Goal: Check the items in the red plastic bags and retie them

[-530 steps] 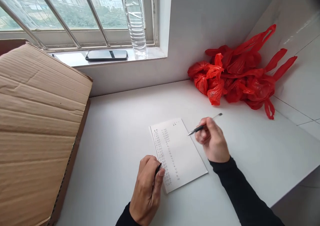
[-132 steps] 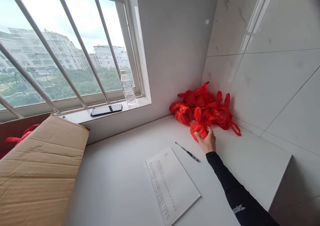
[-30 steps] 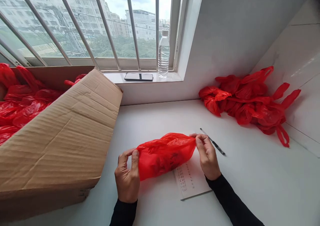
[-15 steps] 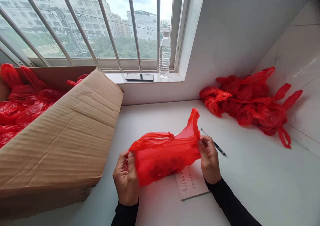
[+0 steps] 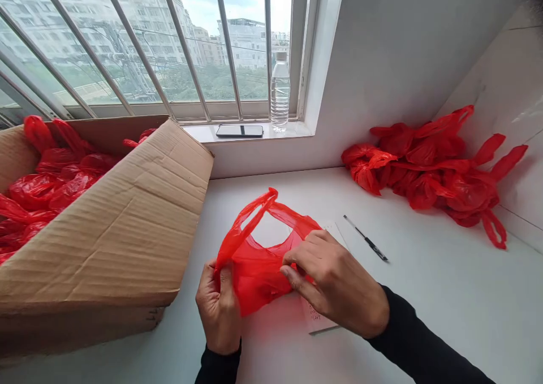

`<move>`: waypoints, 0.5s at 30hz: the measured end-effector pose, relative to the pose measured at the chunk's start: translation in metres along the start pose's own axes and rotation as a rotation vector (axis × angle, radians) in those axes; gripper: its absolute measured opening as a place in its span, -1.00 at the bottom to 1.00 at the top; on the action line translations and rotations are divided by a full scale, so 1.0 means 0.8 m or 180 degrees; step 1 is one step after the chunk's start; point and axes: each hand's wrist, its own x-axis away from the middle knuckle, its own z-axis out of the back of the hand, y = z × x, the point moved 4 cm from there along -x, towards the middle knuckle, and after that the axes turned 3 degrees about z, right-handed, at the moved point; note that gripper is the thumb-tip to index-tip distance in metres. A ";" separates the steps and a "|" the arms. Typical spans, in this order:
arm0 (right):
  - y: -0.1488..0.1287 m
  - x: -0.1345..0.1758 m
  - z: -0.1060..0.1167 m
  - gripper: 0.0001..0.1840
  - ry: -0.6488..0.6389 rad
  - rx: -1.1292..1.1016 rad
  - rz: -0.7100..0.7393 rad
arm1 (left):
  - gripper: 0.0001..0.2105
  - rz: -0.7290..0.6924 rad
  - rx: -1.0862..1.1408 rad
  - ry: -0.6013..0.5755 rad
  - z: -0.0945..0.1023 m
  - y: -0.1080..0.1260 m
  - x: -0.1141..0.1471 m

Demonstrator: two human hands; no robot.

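A thin red plastic bag (image 5: 258, 276) hangs between my two hands above the white table, its handles drawn up into loops. My left hand (image 5: 220, 307) is closed on the bag's left side, thumb in front. Bent over the bag's right side, my right hand (image 5: 335, 279) has its fingers closed on the plastic there. What the bag contains, if anything, cannot be made out. Partly covered by the bag and my right hand, a notebook (image 5: 318, 319) with handwriting lies underneath. To its right lies a black and clear pen (image 5: 367, 238).
At the left stands a large cardboard box (image 5: 114, 225) full of red bags (image 5: 55, 183). More knotted red bags (image 5: 432, 175) are heaped by the right wall. A phone (image 5: 240, 131) and a water bottle (image 5: 280, 93) rest on the windowsill.
My right hand has moved left and over the front of the bag. The bag's handles have risen into open loops, where it was stretched flat before. My left hand keeps its hold.
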 end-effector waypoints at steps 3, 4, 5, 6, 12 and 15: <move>-0.004 -0.003 0.005 -0.81 -0.0402 0.0031 -0.0093 | -0.72 0.0139 0.0159 0.0035 0.003 0.007 0.007; -0.005 -0.004 0.006 -0.80 -0.0572 0.0100 -0.0171 | -0.72 0.0136 0.0149 0.0005 0.005 0.010 0.010; -0.004 -0.006 0.007 -0.79 -0.0745 0.0195 -0.0266 | -0.70 0.0118 0.0104 -0.0037 0.007 0.013 0.014; -0.002 -0.007 0.008 -0.78 -0.0922 0.0297 -0.0357 | -0.69 0.0090 0.0015 -0.0085 0.009 0.017 0.017; 0.005 -0.012 0.009 -0.79 -0.1516 0.0447 -0.0376 | -0.56 -0.0840 -0.1193 -0.0249 0.002 0.076 0.044; -0.003 -0.008 0.014 -0.76 -0.1381 0.0241 0.0062 | -0.43 -0.1692 -0.1935 -0.0025 -0.016 0.114 0.059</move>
